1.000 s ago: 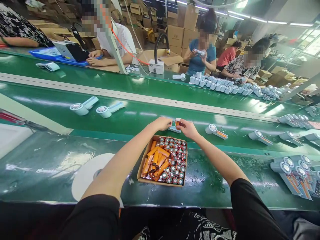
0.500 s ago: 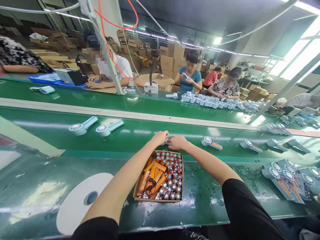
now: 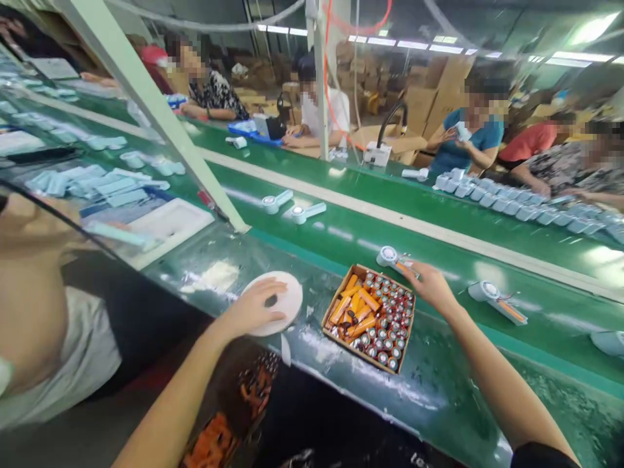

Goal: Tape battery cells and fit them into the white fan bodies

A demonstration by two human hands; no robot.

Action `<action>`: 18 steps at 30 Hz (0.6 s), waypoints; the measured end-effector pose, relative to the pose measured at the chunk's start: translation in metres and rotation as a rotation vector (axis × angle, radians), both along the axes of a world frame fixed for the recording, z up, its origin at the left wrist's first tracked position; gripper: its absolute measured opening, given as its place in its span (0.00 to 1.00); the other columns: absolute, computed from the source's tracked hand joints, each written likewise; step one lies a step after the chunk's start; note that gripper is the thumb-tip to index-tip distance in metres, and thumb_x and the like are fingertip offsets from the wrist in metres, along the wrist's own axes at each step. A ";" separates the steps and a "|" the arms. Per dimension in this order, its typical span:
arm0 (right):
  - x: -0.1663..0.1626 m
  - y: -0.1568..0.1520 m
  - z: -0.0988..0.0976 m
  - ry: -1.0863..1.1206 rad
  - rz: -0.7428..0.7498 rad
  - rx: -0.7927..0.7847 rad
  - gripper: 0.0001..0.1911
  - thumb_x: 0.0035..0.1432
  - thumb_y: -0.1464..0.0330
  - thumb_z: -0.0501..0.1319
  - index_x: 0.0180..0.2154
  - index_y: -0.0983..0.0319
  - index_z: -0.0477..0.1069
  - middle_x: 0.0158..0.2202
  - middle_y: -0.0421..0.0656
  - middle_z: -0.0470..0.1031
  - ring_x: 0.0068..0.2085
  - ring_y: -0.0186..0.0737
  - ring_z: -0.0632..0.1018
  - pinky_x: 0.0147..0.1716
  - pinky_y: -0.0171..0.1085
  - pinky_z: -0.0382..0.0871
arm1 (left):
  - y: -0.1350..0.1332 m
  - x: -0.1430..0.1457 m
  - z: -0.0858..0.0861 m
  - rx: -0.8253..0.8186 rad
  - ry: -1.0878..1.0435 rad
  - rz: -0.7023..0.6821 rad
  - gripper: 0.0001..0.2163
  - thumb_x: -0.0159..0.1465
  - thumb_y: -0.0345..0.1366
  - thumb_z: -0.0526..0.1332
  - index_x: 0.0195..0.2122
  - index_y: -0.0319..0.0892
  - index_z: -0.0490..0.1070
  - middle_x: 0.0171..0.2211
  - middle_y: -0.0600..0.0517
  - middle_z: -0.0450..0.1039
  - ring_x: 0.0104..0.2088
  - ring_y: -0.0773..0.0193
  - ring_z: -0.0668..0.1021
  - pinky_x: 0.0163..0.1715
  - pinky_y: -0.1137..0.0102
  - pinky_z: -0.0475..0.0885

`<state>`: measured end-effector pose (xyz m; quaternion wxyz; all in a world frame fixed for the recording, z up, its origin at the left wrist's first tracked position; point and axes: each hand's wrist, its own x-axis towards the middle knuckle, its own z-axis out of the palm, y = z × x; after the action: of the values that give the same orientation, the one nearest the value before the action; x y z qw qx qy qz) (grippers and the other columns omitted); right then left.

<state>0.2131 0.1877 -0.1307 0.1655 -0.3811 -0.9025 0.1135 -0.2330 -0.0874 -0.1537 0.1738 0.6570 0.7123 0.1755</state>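
From the head camera, your left hand [image 3: 260, 305] lies loose, with its fingers spread over a flat white round disc [image 3: 291, 302] with a hole in the middle. Your fingers are not closed around anything. A small pale strip [image 3: 285, 350] pokes out just below the disc, near your left hand.

Your right hand [image 3: 429, 283] has its fingers bent at the end of the handle of a light blue plastic part with a round head [image 3: 387, 255]. You can see an orange piece inside that handle, right by your fingertips. I cannot tell if you are pinching the part or only touching it. Its round head points away to the left of your right hand, and it sits on the shiny green belt [image 3: 351, 237].

Between your two hands, and closest to the right one, is an open brown cardboard box [image 3: 359, 353]. On the side toward your left hand, orange tubes [image 3: 358, 305] lie in a messy pile. On the side toward your right hand, round-topped cells [image 3: 390, 318] stand up in rows.

To the right of your right hand, another light blue part with an orange strip [image 3: 497, 302] lies on the belt. Farther off, past your left hand, two light blue round-headed parts [image 3: 308, 212] lie side by side.
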 end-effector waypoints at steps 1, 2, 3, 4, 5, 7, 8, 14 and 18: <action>0.004 -0.007 -0.001 0.074 0.009 0.000 0.18 0.72 0.64 0.58 0.55 0.60 0.83 0.58 0.55 0.84 0.60 0.55 0.84 0.63 0.55 0.77 | -0.020 -0.016 -0.006 -0.082 0.066 0.020 0.33 0.59 0.51 0.72 0.65 0.45 0.77 0.69 0.43 0.74 0.74 0.42 0.68 0.77 0.49 0.62; 0.006 -0.014 0.000 0.161 0.031 -0.002 0.18 0.72 0.65 0.58 0.53 0.59 0.84 0.57 0.53 0.85 0.59 0.54 0.85 0.62 0.55 0.78 | -0.037 -0.027 -0.011 -0.156 0.129 0.031 0.38 0.58 0.52 0.73 0.70 0.46 0.73 0.72 0.44 0.69 0.77 0.41 0.64 0.78 0.49 0.59; 0.006 -0.023 0.002 0.257 0.061 -0.005 0.17 0.71 0.66 0.58 0.52 0.57 0.84 0.56 0.50 0.86 0.58 0.52 0.86 0.62 0.53 0.79 | -0.050 -0.034 -0.015 -0.205 0.181 0.039 0.42 0.58 0.52 0.73 0.73 0.47 0.69 0.75 0.45 0.65 0.79 0.40 0.59 0.79 0.48 0.56; 0.003 -0.033 0.005 0.350 0.091 -0.014 0.16 0.71 0.66 0.59 0.50 0.56 0.85 0.54 0.48 0.87 0.56 0.50 0.86 0.61 0.52 0.80 | -0.059 -0.037 -0.018 -0.231 0.218 0.046 0.44 0.59 0.52 0.73 0.76 0.48 0.65 0.77 0.46 0.60 0.80 0.40 0.56 0.79 0.48 0.55; -0.001 -0.043 0.010 0.422 0.115 -0.033 0.14 0.70 0.67 0.60 0.48 0.54 0.85 0.53 0.46 0.87 0.55 0.49 0.87 0.60 0.50 0.81 | -0.065 -0.037 -0.020 -0.242 0.241 0.052 0.45 0.60 0.51 0.72 0.78 0.49 0.61 0.79 0.46 0.57 0.81 0.39 0.54 0.79 0.47 0.55; -0.016 -0.067 0.019 0.489 0.142 -0.105 0.12 0.70 0.65 0.64 0.49 0.53 0.86 0.52 0.44 0.88 0.53 0.47 0.88 0.57 0.48 0.82 | -0.068 -0.032 -0.020 -0.242 0.253 0.045 0.46 0.61 0.50 0.71 0.79 0.47 0.58 0.80 0.45 0.54 0.81 0.37 0.52 0.78 0.46 0.55; -0.024 -0.078 0.024 0.498 0.156 -0.149 0.11 0.69 0.64 0.66 0.49 0.53 0.85 0.51 0.44 0.88 0.52 0.47 0.88 0.56 0.47 0.82 | -0.067 -0.030 -0.020 -0.237 0.252 0.032 0.44 0.62 0.49 0.70 0.79 0.47 0.59 0.80 0.45 0.54 0.81 0.36 0.52 0.78 0.45 0.55; -0.068 -0.108 0.046 0.229 0.274 -0.287 0.14 0.71 0.63 0.65 0.53 0.60 0.84 0.50 0.50 0.87 0.49 0.47 0.86 0.54 0.47 0.80 | -0.050 -0.025 -0.019 -0.179 0.212 -0.078 0.35 0.63 0.50 0.68 0.71 0.46 0.71 0.75 0.43 0.64 0.77 0.29 0.56 0.74 0.38 0.60; -0.082 -0.123 0.068 0.116 0.297 -0.526 0.19 0.70 0.60 0.69 0.56 0.62 0.81 0.43 0.47 0.87 0.39 0.41 0.85 0.43 0.40 0.78 | -0.042 0.017 0.002 0.206 0.165 -0.105 0.30 0.65 0.50 0.69 0.66 0.43 0.72 0.66 0.40 0.74 0.72 0.34 0.65 0.72 0.41 0.65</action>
<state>0.1316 0.0645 -0.0626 0.0944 -0.2678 -0.8770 0.3876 -0.2159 -0.1296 -0.1512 0.0553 0.7198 0.6671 0.1836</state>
